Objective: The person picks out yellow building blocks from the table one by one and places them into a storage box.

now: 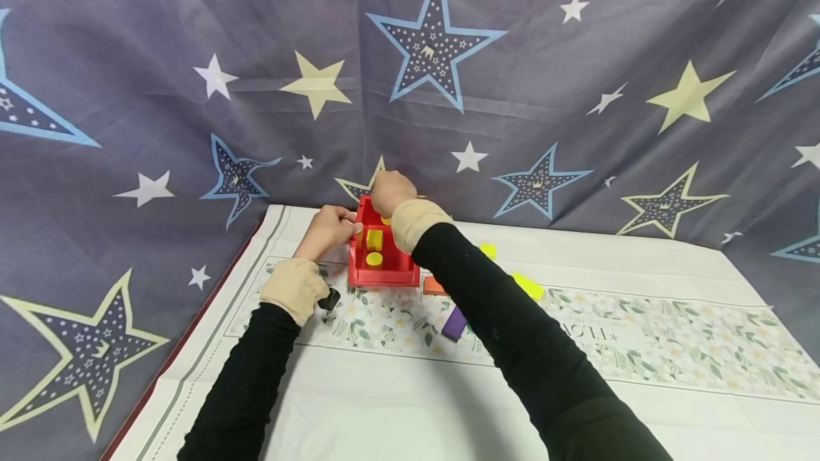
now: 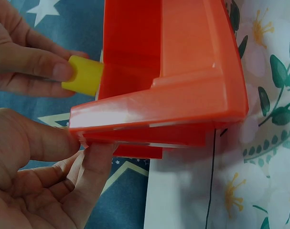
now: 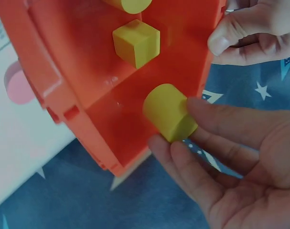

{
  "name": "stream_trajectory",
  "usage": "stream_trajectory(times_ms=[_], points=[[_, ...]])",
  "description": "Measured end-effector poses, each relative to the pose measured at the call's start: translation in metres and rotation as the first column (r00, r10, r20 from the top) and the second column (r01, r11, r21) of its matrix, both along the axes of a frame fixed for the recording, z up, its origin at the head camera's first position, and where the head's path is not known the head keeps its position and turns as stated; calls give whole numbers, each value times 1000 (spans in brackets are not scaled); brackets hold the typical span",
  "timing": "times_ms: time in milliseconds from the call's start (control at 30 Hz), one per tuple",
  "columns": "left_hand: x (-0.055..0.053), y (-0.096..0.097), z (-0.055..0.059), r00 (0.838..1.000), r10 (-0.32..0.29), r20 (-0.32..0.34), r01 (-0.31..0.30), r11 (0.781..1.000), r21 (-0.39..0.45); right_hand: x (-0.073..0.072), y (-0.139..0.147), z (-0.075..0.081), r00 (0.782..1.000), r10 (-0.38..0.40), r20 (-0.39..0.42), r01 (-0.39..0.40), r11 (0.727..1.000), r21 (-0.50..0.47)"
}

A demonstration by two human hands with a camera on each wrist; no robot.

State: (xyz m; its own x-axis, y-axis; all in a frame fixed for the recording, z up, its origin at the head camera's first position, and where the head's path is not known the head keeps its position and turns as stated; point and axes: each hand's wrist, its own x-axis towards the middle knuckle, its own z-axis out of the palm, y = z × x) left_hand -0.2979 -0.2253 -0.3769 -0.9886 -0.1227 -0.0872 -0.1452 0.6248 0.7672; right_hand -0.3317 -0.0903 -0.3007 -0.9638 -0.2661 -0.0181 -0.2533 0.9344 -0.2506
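Note:
A red open-topped plastic box [image 1: 384, 279] stands near the back of the table, its far end by the star-patterned curtain. My left hand [image 1: 327, 228] grips its left wall; in the left wrist view the thumb [image 2: 49, 140] and a finger pinch the edge. My right hand [image 1: 392, 192] is at the far end of the box. Between its thumb and fingertips it pinches a yellow cylinder block [image 3: 166, 109], held at the box's opening. Inside the box lie a yellow cube [image 3: 136, 44] and another yellow cylinder [image 1: 374, 259].
Right of the box are an orange block [image 1: 433, 286], a purple block [image 1: 454, 324] and two yellow blocks, one larger [image 1: 527, 287] and one smaller [image 1: 488, 251], partly behind my right arm. A pink round block [image 3: 19, 83] shows beside the box. The curtain [image 1: 544, 126] rises directly behind the table.

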Motion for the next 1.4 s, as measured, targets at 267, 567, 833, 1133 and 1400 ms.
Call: stream_trajectory(times_ms=[267, 567, 833, 1133, 1400], points=[[0, -1, 1, 1000, -9, -9, 8, 1000, -24, -8, -4, -6, 984, -173, 49, 176, 982, -62], [0, -1, -1, 1000, 3, 0, -3, 1000, 8, -14, -9, -18, 972, -211, 98, 218, 973, -69], [-1, 0, 0, 1000, 14, 12, -14, 1000, -1, -18, -9, -31, 960, -260, 107, 269, 960, -80], [0, -1, 0, 1000, 0, -4, 0, 1000, -24, -20, -11, -44, 949, -294, 118, 306, 946, -109], [-1, 0, 0, 1000, 9, 10, -8, 1000, -5, -24, -15, -51, 941, -314, 121, 330, 933, -144]])
